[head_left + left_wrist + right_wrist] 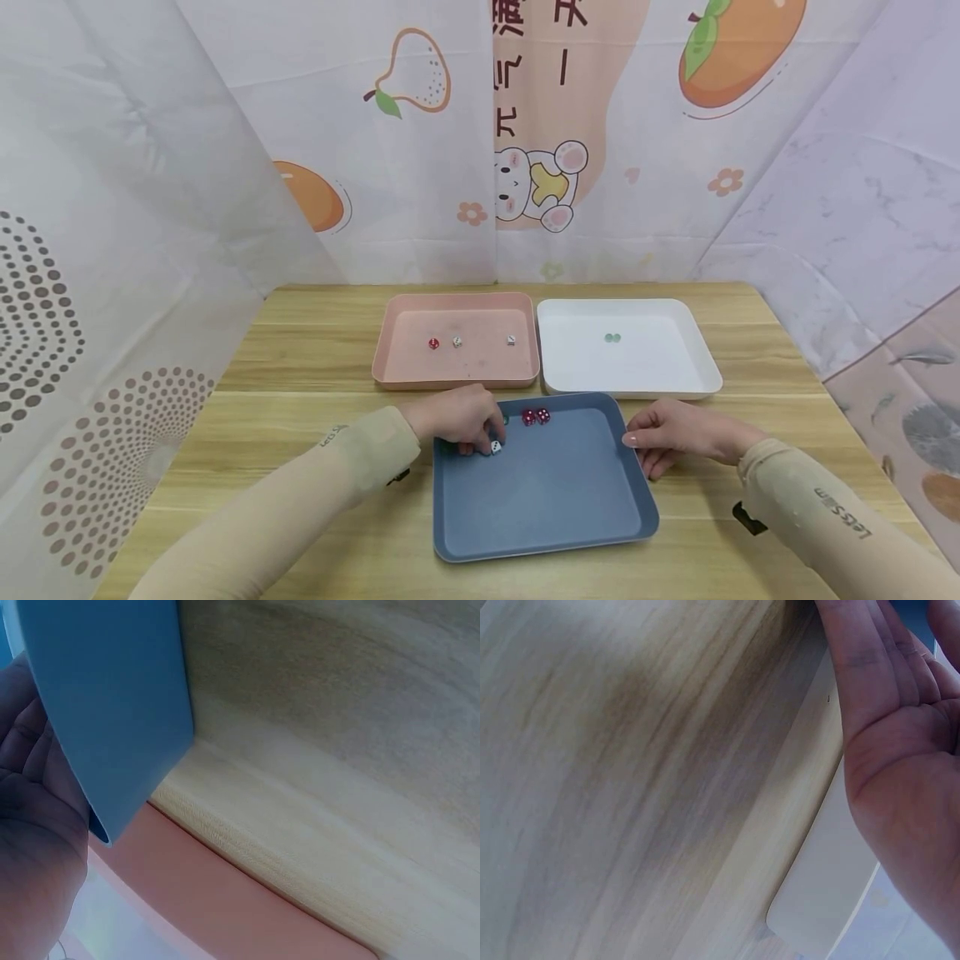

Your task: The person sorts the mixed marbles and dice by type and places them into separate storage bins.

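Observation:
My left hand reaches over the left wall of the blue tray and pinches a white die between thumb and fingertip, low over the tray floor. Its palm shows beside the tray wall in the left wrist view, where the fingertips are hidden. Two red dice lie near the tray's back wall. A green die beside the left fingers is partly covered. At the tray's right side, my right hand holds the rim, thumb on top and fingers curled against the outside.
Behind the blue tray stands a pink tray with one red die and two white dice. Right of it, a white tray holds two green dice. All stand on a wooden table with a curtain behind.

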`<state>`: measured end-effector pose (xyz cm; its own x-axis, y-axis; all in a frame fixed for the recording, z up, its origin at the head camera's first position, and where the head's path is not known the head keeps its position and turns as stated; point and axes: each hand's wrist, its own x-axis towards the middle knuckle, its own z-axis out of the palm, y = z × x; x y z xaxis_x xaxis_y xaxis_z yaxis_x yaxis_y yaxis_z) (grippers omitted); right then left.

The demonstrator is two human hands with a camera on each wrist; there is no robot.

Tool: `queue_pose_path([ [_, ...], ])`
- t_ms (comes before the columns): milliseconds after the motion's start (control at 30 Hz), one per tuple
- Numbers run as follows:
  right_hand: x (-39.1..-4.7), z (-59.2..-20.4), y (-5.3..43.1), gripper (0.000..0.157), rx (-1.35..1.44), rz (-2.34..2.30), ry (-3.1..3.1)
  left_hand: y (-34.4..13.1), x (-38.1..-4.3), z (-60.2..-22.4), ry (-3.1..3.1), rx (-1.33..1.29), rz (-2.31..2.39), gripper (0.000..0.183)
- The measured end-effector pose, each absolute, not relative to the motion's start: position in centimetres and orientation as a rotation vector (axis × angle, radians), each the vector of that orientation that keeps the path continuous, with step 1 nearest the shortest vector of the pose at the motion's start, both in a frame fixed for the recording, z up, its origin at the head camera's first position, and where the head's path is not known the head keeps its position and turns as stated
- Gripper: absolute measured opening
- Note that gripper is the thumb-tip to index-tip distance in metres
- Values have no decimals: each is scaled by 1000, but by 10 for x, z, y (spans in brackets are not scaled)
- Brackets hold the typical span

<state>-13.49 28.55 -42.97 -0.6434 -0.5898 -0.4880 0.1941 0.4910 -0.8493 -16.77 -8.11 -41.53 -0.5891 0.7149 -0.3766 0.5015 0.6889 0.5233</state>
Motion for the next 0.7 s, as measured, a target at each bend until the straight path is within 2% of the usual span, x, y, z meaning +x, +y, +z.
queue_pose_path([
  [700, -134, -428, 285, 28, -335, -1230, 1931, -83, -167, -412, 2321, 928, 545, 12],
])
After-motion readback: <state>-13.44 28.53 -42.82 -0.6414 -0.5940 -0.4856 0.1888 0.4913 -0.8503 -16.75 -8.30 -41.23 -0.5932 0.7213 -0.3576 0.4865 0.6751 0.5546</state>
